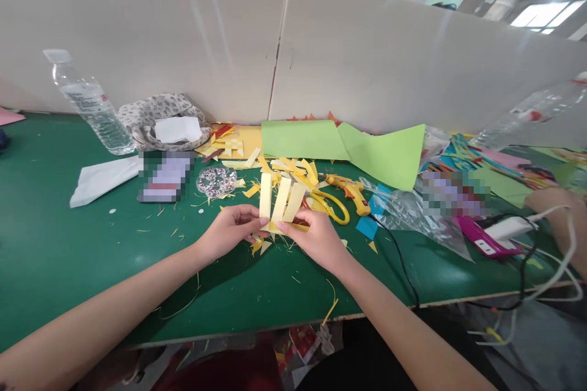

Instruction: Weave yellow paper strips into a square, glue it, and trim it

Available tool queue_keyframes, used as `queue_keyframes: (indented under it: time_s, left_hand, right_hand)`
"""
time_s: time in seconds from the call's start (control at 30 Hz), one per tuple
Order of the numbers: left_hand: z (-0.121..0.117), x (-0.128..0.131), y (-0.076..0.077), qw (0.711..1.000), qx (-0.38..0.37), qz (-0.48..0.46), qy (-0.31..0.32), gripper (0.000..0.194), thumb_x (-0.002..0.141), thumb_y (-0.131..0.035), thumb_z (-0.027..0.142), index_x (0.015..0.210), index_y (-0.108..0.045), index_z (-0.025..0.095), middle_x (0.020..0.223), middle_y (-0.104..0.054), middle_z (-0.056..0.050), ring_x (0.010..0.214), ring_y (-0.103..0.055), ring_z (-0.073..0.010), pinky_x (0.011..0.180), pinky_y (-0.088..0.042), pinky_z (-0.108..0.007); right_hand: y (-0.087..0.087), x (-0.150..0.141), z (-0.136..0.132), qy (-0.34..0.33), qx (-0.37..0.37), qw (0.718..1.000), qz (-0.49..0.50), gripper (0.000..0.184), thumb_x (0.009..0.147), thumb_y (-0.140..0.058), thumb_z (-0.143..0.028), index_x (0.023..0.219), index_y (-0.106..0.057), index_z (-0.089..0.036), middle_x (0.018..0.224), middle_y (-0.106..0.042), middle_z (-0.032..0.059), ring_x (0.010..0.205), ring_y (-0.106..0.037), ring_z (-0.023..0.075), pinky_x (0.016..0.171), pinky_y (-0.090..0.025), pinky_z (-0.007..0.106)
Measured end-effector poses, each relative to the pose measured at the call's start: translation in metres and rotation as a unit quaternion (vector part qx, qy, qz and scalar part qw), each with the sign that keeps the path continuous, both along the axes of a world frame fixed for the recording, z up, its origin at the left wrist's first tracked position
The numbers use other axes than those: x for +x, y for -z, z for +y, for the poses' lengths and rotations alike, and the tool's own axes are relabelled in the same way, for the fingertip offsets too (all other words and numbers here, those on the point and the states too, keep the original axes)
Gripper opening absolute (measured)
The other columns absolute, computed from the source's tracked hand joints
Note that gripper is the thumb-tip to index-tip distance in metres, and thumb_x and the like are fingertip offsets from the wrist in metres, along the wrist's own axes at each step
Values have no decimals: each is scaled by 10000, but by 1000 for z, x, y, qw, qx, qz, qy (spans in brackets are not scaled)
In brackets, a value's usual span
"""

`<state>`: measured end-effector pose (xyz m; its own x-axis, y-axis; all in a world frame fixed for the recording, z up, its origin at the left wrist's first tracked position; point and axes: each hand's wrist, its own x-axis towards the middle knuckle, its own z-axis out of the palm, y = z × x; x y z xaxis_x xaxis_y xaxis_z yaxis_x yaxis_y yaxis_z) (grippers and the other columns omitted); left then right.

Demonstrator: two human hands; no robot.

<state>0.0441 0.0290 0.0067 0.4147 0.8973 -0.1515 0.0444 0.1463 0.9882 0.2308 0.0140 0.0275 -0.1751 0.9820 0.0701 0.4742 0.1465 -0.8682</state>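
Note:
Both hands hold one piece of yellow paper strips [280, 198] over the middle of the green table. Three pale strips stand up from it, fanned apart, joined near the bottom. My left hand [232, 229] pinches the lower left side, thumb in front. On the lower right, my right hand [316, 233] grips with its thumb pressed on the base. Just behind lie yellow-handled scissors [337, 208], partly covered by paper scraps [293, 168]. A yellow glue gun [351, 189] rests to the right of them, its black cord running to the table's front.
Around the work stand a clear round case [216, 182], a water bottle [94, 107], a patterned fabric pouch [160, 104] and green paper sheets [305, 139]. A pink-and-white power strip [486, 238] with cables lies right, near another person's arm [559, 220]. White partitions [183, 30] rise behind.

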Motion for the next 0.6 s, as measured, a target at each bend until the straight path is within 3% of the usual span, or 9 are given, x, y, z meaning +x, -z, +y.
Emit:
queue_keyframes:
  time_s: [0.27,0.47,0.6]
  left_hand:
    - [3,-1,3,999,-11,28,25,223,701,-687,329,811,-616,148,779,-694,-36,741,-676,-153,611,-499,-222]
    - [1,-1,5,999,-5,14,47,233,678,-710,317,788,-595,146,755,-690,-26,746,-679,-158,607,-484,-214]
    - [0,0,5,999,-21,11,45,256,698,-697,313,860,-582,151,737,-703,-32,742,-685,-165,604,-489,-223]
  right_hand:
    - [-3,0,0,-15,0,999,-34,217,723,-635,-295,891,-709,-180,911,-720,68,821,-660,237,679,-505,341]
    - [-4,-3,1,6,1,996,-84,221,725,-621,-329,832,-714,-160,665,-675,34,499,-509,127,445,-350,249]
    - [-2,-3,1,10,18,998,-61,190,715,-634,-322,740,-704,-147,640,-664,31,532,-520,130,471,-363,243]
